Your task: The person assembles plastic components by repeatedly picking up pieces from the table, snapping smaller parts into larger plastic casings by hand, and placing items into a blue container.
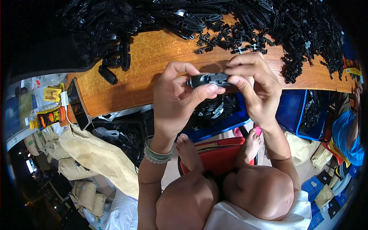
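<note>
Between my two hands, above the table's near edge, is a black plastic part (pixel 210 79), long and curved with a shiny rim. My left hand (pixel 177 90) grips its left end, thumb laid along the near side. The fingers and thumb of my right hand (pixel 255 82) pinch its right end. Fingertips cover both ends of the part, so its full shape is hidden. Beyond my hands, a heap of small black clips (pixel 306 34) spreads over the right of the wooden table (pixel 153 65). Larger black plastic parts (pixel 126 19) are piled at the far left.
Under the table edge stands a blue bin (pixel 214 129) holding black parts, with another blue bin (pixel 303 115) to the right. A phone (pixel 79 111) with a white cable is at the left edge. Brown sacks (pixel 99 153) lie lower left. Another person's blue sleeve (pixel 347 128) shows at far right.
</note>
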Available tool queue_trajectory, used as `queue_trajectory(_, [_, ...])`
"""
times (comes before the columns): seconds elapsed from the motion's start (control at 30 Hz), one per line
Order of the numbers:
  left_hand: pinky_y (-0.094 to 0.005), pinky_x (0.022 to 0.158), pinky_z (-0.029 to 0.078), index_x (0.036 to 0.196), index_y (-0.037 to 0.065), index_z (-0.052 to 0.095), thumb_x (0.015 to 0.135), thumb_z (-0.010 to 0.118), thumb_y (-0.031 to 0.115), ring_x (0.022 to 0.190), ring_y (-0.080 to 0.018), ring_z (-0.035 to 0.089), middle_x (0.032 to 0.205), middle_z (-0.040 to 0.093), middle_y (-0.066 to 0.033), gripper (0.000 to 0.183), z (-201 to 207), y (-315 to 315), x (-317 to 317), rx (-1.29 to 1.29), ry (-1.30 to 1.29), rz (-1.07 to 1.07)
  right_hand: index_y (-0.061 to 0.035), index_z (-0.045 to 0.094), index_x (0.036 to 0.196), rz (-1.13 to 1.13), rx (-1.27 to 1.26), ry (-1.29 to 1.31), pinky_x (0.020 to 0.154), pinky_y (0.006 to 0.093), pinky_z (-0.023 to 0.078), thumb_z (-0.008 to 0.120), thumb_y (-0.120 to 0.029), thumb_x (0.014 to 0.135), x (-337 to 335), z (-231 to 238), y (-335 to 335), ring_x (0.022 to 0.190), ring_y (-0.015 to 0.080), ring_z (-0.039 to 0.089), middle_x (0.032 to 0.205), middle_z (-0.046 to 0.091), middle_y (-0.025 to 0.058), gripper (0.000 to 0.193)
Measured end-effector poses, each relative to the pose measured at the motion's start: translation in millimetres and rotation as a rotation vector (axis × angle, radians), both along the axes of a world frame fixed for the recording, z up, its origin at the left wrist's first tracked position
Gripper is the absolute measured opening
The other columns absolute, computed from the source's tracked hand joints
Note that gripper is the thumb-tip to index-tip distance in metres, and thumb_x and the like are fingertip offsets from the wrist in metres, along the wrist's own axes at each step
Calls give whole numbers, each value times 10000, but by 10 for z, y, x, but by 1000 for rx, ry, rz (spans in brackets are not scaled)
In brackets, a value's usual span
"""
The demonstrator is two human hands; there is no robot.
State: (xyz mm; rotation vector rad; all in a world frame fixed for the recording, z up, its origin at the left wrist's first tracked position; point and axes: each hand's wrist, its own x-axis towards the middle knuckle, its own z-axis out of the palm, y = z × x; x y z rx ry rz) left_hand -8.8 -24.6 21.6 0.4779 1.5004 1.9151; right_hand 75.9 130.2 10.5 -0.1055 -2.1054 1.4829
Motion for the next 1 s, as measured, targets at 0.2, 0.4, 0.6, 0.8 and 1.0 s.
queue_trajectory(0.2, [-244, 717, 542, 965, -11, 422, 762, 621, -92, 816, -171, 643, 883, 628, -164, 295, -5, 18, 47, 4, 102, 126, 13, 660, 974, 11, -336, -262, 674, 233, 444, 695, -29, 755, 65, 21, -133, 771, 118, 557, 868, 607, 75, 226])
queue_trajectory(0.4, [-233, 714, 530, 1030, -42, 468, 799, 608, -28, 841, -147, 639, 926, 639, -145, 271, 25, -61, 21, -44, 88, -58, 22, 656, 974, -1, -256, -233, 655, 222, 452, 694, -27, 758, 126, 19, -80, 733, 99, 578, 805, 610, 60, 225])
queue_trajectory(0.6, [-261, 783, 490, 1042, -23, 569, 835, 551, -13, 899, -153, 619, 1056, 614, -121, 208, -97, -78, -377, -321, 522, -27, 22, 681, 936, 365, 9, -242, 673, 266, 473, 684, -28, 751, 138, 26, 108, 774, 171, 604, 881, 643, 127, 191])
queue_trajectory(0.8, [-290, 712, 486, 1025, 44, 594, 807, 570, 6, 826, -217, 617, 1052, 566, -96, 223, -287, 217, -808, -621, 1305, 220, 5, 661, 890, -1, 243, -131, 617, 358, 479, 648, -46, 757, -349, -128, -6, 738, 283, 582, 753, 575, 112, 142])
queue_trajectory(1.0, [-407, 673, 474, 943, 32, 569, 780, 574, 24, 807, -308, 579, 884, 513, -123, 164, -156, 147, -781, -740, 1430, 73, -9, 640, 872, -225, 719, -23, 610, 330, 448, 692, -37, 709, -404, -248, -36, 746, 245, 533, 777, 543, 78, 174])
